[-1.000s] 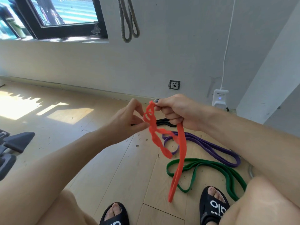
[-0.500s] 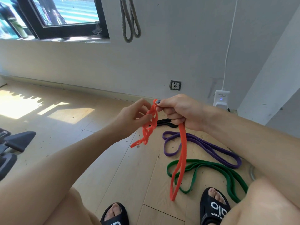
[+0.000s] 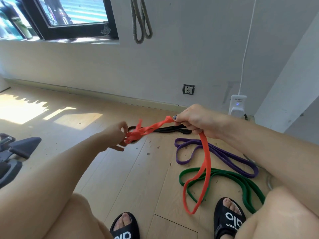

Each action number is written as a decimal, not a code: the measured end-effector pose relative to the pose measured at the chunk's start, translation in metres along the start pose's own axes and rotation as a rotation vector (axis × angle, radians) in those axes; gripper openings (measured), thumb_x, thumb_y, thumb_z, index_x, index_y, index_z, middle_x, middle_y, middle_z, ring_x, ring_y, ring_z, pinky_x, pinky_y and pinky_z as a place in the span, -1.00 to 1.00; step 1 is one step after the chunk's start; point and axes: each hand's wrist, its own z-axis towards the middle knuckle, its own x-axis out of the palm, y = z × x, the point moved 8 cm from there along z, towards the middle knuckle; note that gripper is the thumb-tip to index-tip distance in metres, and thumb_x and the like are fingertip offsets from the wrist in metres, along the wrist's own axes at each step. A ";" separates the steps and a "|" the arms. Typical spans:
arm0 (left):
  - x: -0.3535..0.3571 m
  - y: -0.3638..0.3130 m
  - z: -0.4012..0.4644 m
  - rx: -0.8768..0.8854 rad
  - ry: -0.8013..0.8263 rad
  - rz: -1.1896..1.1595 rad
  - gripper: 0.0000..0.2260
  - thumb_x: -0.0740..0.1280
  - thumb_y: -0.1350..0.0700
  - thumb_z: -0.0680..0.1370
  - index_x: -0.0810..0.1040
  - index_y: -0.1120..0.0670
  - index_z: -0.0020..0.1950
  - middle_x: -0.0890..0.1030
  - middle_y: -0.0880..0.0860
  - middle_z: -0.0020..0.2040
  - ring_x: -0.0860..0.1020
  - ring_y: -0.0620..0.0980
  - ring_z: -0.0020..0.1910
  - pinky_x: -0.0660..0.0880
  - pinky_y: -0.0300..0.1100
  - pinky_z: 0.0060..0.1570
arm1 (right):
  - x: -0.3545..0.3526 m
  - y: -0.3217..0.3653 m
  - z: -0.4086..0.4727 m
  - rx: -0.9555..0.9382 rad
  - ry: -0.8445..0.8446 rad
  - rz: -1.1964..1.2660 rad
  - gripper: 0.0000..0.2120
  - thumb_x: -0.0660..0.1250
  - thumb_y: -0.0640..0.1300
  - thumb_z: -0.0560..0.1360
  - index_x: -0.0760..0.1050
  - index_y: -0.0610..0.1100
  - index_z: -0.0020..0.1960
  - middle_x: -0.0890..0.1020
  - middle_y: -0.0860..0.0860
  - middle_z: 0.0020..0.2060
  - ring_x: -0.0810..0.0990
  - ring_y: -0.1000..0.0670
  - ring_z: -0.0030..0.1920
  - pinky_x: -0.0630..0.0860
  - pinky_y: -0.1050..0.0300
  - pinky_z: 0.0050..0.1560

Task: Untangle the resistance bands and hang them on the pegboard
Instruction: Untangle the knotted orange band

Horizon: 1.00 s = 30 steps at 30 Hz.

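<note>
The flat orange rubber resistance band [image 3: 206,157] is held up above the pale wooden plank floor [image 3: 120,178] between both hands. The right hand [image 3: 195,120] has its fingers curled round the band, thumb pinching it at the top; from that fist a long loop hangs down to just above the floor between the two black slide sandals [image 3: 227,219]. The left hand [image 3: 117,137] pinches the knotted, bunched part of the same band, and a stretched length runs between the hands. On the floor lie a purple loop band [image 3: 219,154], a green loop band [image 3: 241,183] and a black band [image 3: 172,130]. A grey-green band [image 3: 140,23] hangs on the white wall [image 3: 189,49]
</note>
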 end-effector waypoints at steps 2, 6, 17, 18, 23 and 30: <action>-0.004 0.018 0.003 -0.089 0.018 0.018 -0.86 0.15 0.27 0.68 0.46 0.11 0.16 0.65 0.27 0.01 0.68 0.15 -0.14 0.71 0.04 -0.16 | 0.004 0.000 -0.001 0.001 0.009 -0.019 -0.78 0.32 -0.16 0.64 0.59 -0.27 -0.11 0.25 0.04 -0.48 0.15 0.10 -0.51 0.08 0.25 -0.53; -0.009 0.033 0.000 -0.159 0.012 0.018 -0.85 0.12 0.28 0.69 0.44 0.15 0.18 0.64 0.24 -0.04 0.64 0.12 -0.19 0.69 -0.01 -0.19 | 0.009 0.001 0.000 0.011 0.006 -0.017 -0.78 0.31 -0.17 0.65 0.58 -0.28 -0.10 0.25 0.04 -0.48 0.15 0.11 -0.52 0.08 0.25 -0.54; -0.035 0.054 0.012 -0.131 -0.226 0.254 -0.87 0.19 0.32 0.66 0.44 0.16 0.17 0.53 0.23 0.01 0.62 0.18 -0.15 0.67 -0.04 -0.27 | -0.023 0.005 -0.001 0.006 -0.150 0.202 -0.81 0.29 -0.19 0.64 0.57 -0.30 -0.05 0.24 0.10 -0.52 0.13 0.12 -0.52 0.11 0.27 -0.57; -0.038 0.058 0.012 -0.147 -0.235 0.268 -0.87 0.19 0.31 0.66 0.44 0.16 0.17 0.52 0.21 -0.01 0.61 0.18 -0.15 0.66 -0.05 -0.28 | -0.026 0.006 -0.004 -0.002 -0.165 0.228 -0.81 0.30 -0.19 0.64 0.56 -0.29 -0.07 0.24 0.10 -0.52 0.13 0.12 -0.53 0.11 0.27 -0.58; -0.037 0.074 0.015 -0.231 -0.206 0.304 -0.87 0.17 0.32 0.64 0.44 0.18 0.14 0.47 0.19 -0.02 0.62 0.17 -0.17 0.63 -0.07 -0.39 | -0.029 0.009 -0.006 -0.021 -0.210 0.327 -0.80 0.30 -0.21 0.64 0.53 -0.25 -0.15 0.24 0.08 -0.51 0.12 0.13 -0.53 0.08 0.27 -0.57; -0.050 0.126 0.012 -0.378 -0.053 0.394 -0.88 0.38 0.28 0.55 0.46 0.27 -0.12 0.61 0.18 -0.20 0.62 0.13 -0.32 0.49 -0.24 -0.57 | -0.111 -0.003 -0.025 -0.051 -0.503 0.555 -0.77 0.27 -0.20 0.65 0.47 -0.19 -0.18 0.29 0.13 -0.57 0.16 0.18 -0.61 0.09 0.33 -0.62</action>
